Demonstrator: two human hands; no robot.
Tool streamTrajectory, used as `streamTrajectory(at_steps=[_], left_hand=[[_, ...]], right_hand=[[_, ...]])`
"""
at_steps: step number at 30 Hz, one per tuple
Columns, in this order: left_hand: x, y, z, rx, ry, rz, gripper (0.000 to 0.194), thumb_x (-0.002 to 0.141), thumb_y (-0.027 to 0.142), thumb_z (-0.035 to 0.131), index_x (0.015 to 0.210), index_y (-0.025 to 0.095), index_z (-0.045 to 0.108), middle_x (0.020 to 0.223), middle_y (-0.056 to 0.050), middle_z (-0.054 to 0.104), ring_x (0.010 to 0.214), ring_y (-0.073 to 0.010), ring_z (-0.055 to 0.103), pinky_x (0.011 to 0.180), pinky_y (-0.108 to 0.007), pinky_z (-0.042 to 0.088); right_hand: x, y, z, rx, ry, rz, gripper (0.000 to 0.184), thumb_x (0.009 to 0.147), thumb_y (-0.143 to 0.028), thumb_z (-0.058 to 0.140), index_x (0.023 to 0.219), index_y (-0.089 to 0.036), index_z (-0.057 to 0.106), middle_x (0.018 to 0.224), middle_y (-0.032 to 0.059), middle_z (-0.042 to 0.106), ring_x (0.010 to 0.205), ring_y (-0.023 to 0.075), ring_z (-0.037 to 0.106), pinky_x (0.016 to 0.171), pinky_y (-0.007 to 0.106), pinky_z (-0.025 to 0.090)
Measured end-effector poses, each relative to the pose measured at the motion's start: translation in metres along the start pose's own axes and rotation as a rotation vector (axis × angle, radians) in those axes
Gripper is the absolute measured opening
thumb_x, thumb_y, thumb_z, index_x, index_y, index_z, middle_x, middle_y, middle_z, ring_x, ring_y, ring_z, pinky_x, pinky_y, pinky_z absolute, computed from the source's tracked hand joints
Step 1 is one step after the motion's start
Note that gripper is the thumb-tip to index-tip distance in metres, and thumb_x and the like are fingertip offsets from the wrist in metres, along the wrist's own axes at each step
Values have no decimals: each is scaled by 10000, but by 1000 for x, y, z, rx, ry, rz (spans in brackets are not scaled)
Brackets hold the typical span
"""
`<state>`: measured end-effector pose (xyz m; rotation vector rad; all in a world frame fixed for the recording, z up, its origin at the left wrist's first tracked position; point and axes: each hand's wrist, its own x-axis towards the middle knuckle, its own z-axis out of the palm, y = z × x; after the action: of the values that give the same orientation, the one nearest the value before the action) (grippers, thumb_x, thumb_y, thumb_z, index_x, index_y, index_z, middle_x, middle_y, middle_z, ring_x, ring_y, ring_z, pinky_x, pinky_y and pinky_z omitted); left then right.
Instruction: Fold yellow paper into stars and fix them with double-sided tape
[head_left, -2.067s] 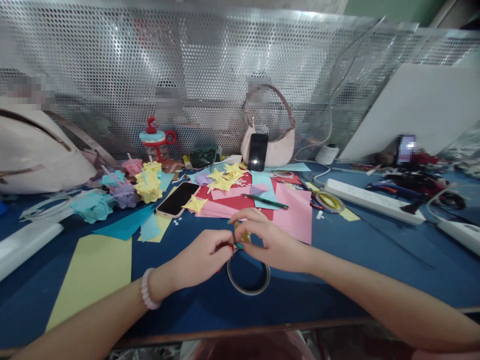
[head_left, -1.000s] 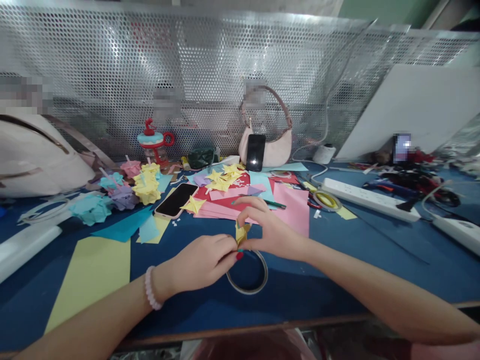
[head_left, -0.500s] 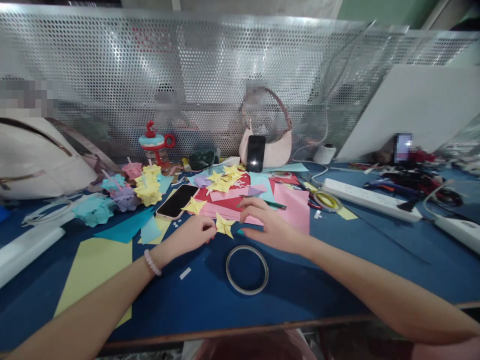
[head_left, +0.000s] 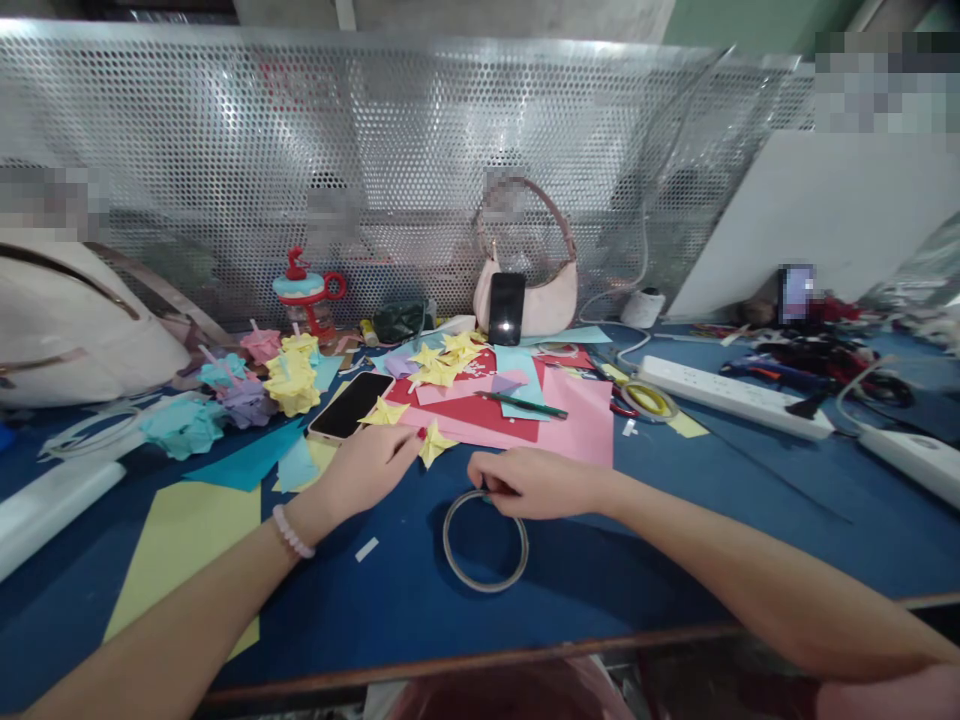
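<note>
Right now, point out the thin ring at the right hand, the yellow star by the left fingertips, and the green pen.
Thin ring (head_left: pixel 487 588): head view, on its near edge.
Yellow star (head_left: pixel 433 446): head view, on its folded middle.
Green pen (head_left: pixel 523 403): head view, midway along its barrel.

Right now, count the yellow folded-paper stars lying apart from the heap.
2: one yellow folded-paper star at the fingertips of the left hand, another star at a corner of the flat black-screened phone. The hand may hide more.

Pink bead bracelet (head_left: pixel 292 535) (L), red nail polish (head_left: pixel 421 433), pink R sleeve (head_left: pixel 892 696)
</note>
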<state>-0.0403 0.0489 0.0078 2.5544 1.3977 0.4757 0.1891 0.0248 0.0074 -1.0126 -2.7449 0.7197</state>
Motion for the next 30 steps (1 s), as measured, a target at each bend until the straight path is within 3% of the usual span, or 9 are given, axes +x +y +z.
streamTrajectory(at_steps=[4,6,8,13,17,19,22,25,30], left_hand=[[-10,15,-2,-127,-37,442,237,887,266,336,846,168,549,872,-57,608,820,-169,535,750,-284,402],[-16,24,-3,-125,-22,650,190,856,279,423,965,177,541,1062,-79,589,1004,-202,495,916,-345,341],[-20,30,-2,-78,-14,735,192,844,278,473,1000,181,528,1096,-73,589,1069,-215,468,980,-381,277],[-21,35,3,-136,-109,606,174,891,162,354,860,181,524,910,-37,625,932,-159,548,952,-356,328],[-17,30,7,-466,-127,284,232,927,233,273,765,187,433,732,-7,587,704,-127,565,733,-282,444],[-16,28,7,-613,-108,185,235,938,256,243,770,192,395,708,3,561,677,-118,554,702,-264,445],[-14,29,7,-690,-79,176,165,927,241,277,857,188,417,803,-17,562,774,-127,548,771,-272,434],[-13,29,8,-699,-77,174,129,909,220,320,906,187,445,877,-37,583,859,-140,547,825,-284,424],[-13,25,11,-699,-27,149,132,903,239,355,922,182,473,909,-55,617,893,-158,565,830,-308,426]], right_hand=[[3,5,-3,144,141,18,212,672,-65,454,836,-196,423,614,-67,431,538,80,393,501,187,285],[4,8,-3,206,233,41,208,675,-57,427,833,-193,416,626,-63,437,549,83,402,510,188,298],[5,11,-4,258,272,58,200,676,-52,406,819,-192,410,611,-69,417,537,81,386,506,190,298],[9,18,-4,372,196,90,161,733,-82,376,843,-197,399,569,-81,382,500,84,373,468,185,304],[12,41,-7,-96,394,284,131,857,-169,342,905,-183,463,789,11,561,705,120,528,630,224,419],[11,57,-9,-248,438,361,116,842,-170,409,902,-159,509,919,80,579,866,177,533,764,293,409],[8,80,-12,-349,436,447,157,811,-146,470,953,-126,536,1003,148,566,967,248,518,822,365,380],[6,91,-14,-395,421,506,196,818,-106,440,993,-105,530,994,163,575,951,249,536,792,351,386],[8,88,-16,-377,378,557,84,774,-96,461,758,-140,530,820,108,600,770,199,557,644,278,383]])
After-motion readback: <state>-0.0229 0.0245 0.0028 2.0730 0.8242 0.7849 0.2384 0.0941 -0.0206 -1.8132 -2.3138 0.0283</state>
